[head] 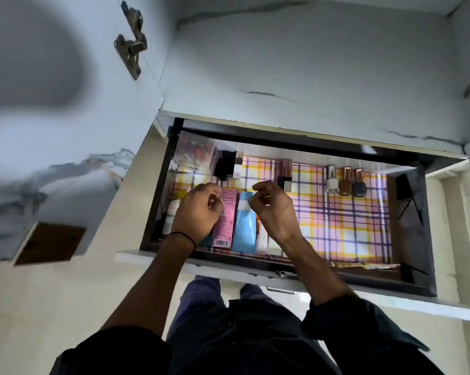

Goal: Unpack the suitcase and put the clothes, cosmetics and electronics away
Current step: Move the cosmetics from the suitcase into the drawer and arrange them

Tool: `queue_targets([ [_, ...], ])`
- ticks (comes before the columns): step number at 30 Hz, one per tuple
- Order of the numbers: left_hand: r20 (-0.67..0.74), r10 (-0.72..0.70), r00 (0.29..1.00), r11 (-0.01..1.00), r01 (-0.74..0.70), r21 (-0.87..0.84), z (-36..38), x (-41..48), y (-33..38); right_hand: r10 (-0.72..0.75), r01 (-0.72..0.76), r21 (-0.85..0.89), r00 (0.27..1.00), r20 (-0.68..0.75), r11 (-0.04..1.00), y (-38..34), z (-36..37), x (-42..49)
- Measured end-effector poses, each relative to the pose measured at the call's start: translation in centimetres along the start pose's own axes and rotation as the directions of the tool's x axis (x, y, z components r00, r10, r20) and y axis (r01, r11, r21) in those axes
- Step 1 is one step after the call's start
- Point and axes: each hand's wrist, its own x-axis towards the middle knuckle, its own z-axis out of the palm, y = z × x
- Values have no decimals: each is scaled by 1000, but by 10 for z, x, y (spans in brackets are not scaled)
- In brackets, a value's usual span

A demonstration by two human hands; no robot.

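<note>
An open drawer lined with pink, yellow and purple checked paper holds cosmetics. A pink box and a blue tube lie side by side at its front left, with a white bottle further left. My left hand hovers over the pink box, fingers loosely curled, holding nothing. My right hand hovers just right of the blue tube, also loosely curled and empty. Three nail polish bottles stand at the back right.
A clear box of makeup and a black item sit in the drawer's back left corner, a lip gloss at the back middle. An open cupboard door with a metal hinge hangs at the left.
</note>
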Motion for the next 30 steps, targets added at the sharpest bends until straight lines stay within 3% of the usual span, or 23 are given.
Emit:
queue_targets([
  [7,-265,-69,962,985,24,-170,-12,-71,22,-160,154,54,976,148,987,-20,12,-53],
  [12,-477,-185,859,960,54,-274,-39,-142,12,-298,286,87,923,242,954,-53,45,-102],
  [17,-593,-359,721,920,166,-355,-63,-262,-34,-404,403,95,812,422,910,-67,115,-184],
  [21,-641,-528,557,847,298,-439,-75,-409,-86,-402,423,129,657,637,897,-73,196,-287],
  [26,-642,-735,218,667,404,-626,-80,-585,-137,-375,435,194,381,845,879,-69,295,-427],
  [30,-579,-815,-1,542,351,-764,-75,-690,-170,-290,463,183,170,942,867,-60,359,-515],
])
